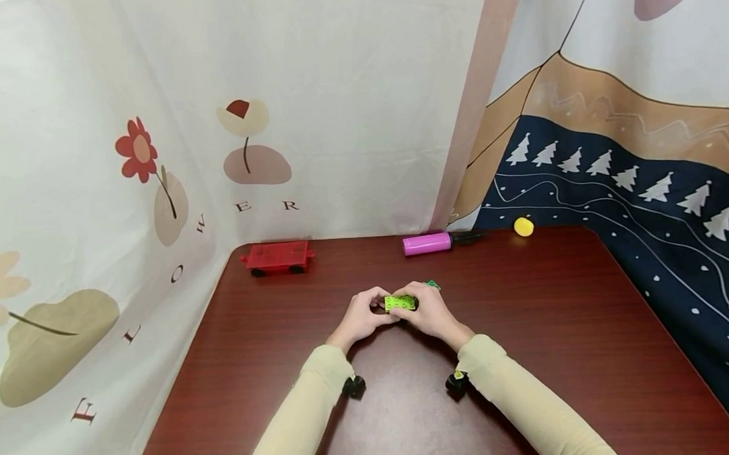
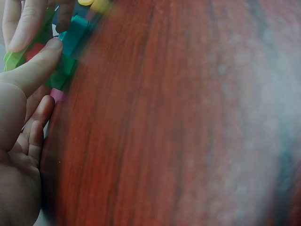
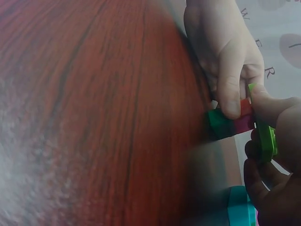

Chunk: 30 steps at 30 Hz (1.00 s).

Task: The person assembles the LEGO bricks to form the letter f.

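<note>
A flat lime-green toy brick with studs [image 1: 400, 302] is held between the two hands over the table's middle. My right hand [image 1: 431, 313] pinches it between thumb and fingers. My left hand [image 1: 362, 317] grips a small stack of bricks [image 3: 242, 123], its thumb pressed along the side. Green, magenta and red parts show on that stack in the right wrist view. There the lime-green brick [image 3: 267, 141] stands upright against the stack's red end; whether they are joined I cannot tell. Behind the right hand, partly hidden, lies a teal-green brick [image 1: 431, 285].
A red toy wagon [image 1: 278, 257] with black wheels stands at the table's back left. A purple hand pump [image 1: 428, 244] lies along the back edge. Farther right sits a round yellow object [image 1: 524, 226]. Printed curtains [image 1: 359, 105] hang behind the brown table [image 1: 273, 367].
</note>
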Motion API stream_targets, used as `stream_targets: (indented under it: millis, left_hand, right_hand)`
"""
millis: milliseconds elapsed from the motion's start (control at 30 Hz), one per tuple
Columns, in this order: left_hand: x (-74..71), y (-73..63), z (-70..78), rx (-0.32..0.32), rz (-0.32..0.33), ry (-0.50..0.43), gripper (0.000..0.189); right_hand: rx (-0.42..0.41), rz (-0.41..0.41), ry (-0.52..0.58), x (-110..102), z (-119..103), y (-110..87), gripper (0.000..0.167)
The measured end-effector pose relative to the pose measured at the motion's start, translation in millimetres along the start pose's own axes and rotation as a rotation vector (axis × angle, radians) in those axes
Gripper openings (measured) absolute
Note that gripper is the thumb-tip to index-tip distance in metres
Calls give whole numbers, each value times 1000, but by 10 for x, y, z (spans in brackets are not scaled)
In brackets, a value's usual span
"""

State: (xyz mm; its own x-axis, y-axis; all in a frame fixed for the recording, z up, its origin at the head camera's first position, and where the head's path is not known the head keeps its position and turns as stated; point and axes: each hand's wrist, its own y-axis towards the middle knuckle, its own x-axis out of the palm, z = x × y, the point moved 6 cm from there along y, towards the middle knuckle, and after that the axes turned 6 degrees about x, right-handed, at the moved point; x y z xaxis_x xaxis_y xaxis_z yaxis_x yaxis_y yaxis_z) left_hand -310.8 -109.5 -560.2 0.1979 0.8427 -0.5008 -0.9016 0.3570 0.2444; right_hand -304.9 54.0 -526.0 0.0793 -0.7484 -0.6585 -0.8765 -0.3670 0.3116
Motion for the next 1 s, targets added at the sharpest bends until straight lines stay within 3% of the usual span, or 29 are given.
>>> stream_targets:
  millis: [533, 733, 1000]
  left_hand:
    - [1, -18, -46, -19, 9, 31, 31]
    - [4, -14, -25, 12, 6, 37, 31]
    - [1, -1, -6, 11, -10, 29, 31]
  right_hand:
    - [6, 11, -20, 39, -30, 32, 28]
    - [-38, -1, -39, 32, -50, 26, 29]
    - [-26, -10, -53, 28, -29, 42, 29]
